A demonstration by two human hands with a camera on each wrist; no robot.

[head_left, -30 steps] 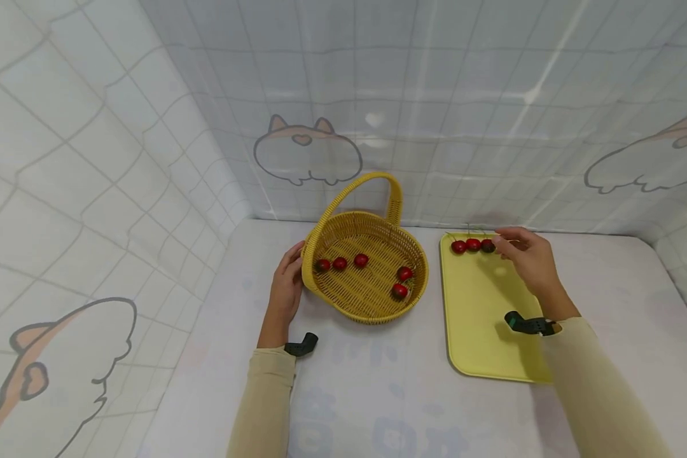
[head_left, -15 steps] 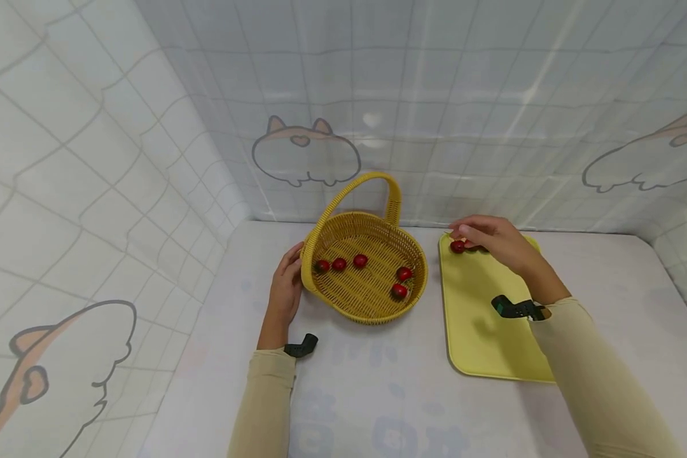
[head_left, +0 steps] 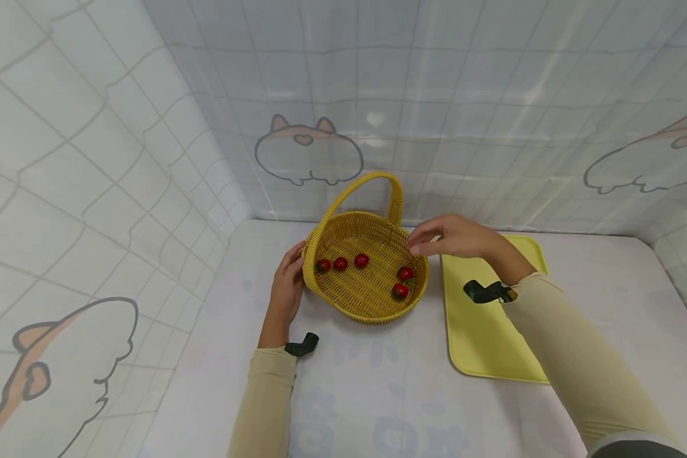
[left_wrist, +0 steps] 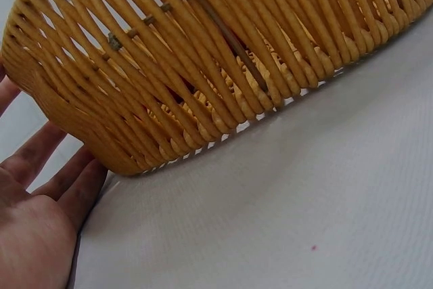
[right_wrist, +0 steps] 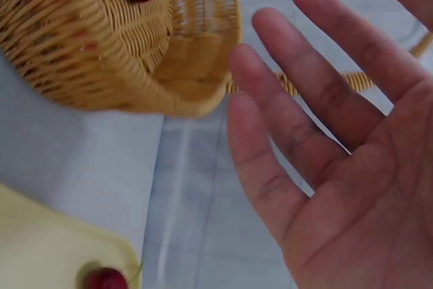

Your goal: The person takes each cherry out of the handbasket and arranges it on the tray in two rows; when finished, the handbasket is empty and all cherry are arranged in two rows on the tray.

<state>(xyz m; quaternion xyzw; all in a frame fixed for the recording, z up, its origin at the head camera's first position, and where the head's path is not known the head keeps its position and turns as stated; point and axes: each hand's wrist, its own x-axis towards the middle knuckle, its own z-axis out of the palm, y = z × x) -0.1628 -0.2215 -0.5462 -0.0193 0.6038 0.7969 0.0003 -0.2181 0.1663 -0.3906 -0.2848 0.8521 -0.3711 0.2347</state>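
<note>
A yellow wicker basket (head_left: 359,291) with a tall handle stands on the table, with several red cherries (head_left: 361,260) lying inside it. My left hand (head_left: 287,289) rests against the basket's left side, its fingers extended along the woven wall (left_wrist: 169,65) in the left wrist view. Over the basket's right rim hovers my right hand (head_left: 449,235). The right wrist view shows its palm (right_wrist: 365,187) with fingers spread and nothing held. One cherry (right_wrist: 106,279) shows on the yellow tray's corner there; in the head view that corner is hidden by the right hand.
The yellow tray (head_left: 486,337) lies right of the basket, under my right forearm. A white sheet with a grid and cartoon animals (head_left: 308,152) hangs behind the table, and another stands along the left side. Pale cloth covers the table (head_left: 366,394).
My right hand has moved left from the tray's cherries to the basket's right rim. My left hand, the basket and the cherries in it have stayed in place.
</note>
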